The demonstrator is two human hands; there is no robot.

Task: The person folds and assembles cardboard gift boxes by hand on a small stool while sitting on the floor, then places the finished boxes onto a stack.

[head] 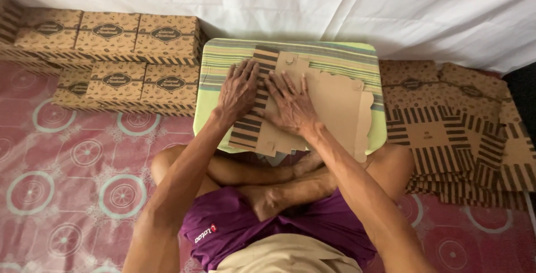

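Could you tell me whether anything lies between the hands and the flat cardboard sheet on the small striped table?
Nothing visible does. The left hand and right hand both rest palm-down directly on the flat cardboard sheet, which lies on the striped table.

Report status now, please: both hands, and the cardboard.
Left hand and right hand flat, pressing cardboard box blank on striped tray table. Nothing gripped. Nothing obstructing.

boxes (120,41) left, flat stack (458,133) right
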